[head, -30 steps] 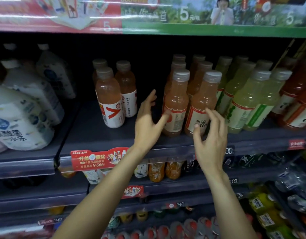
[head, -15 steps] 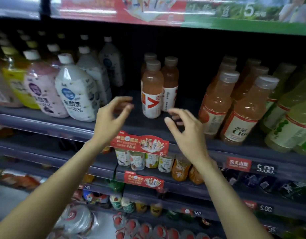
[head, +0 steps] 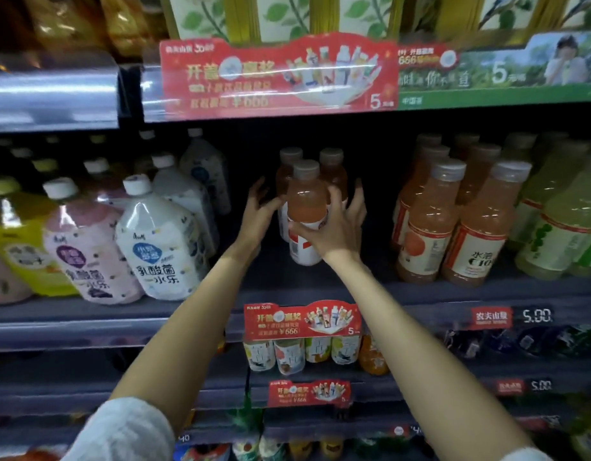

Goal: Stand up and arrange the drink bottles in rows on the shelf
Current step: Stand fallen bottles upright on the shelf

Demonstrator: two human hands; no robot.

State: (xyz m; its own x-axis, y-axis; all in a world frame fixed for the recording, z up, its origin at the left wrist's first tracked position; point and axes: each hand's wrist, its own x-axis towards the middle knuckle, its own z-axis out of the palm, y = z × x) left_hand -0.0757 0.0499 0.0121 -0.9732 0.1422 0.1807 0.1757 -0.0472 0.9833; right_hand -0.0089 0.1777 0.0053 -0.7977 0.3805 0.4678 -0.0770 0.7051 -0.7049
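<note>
With your right hand (head: 334, 227) wrapped around the front orange bottle (head: 306, 207) mid-shelf and your left hand (head: 259, 214) spread open beside it, slide it forward squarely, keeping it upright.

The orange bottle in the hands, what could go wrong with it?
The right hand wraps the front orange bottle, with two more bottles close behind; a bump might tip them. The left hand only has spread fingers at its side, so the bottle might slip.

Three bottles (head: 306, 207) mid-shelf (head: 320, 284), one before two; left hand (head: 259, 217) left, right hand (head: 337, 227) right
</note>
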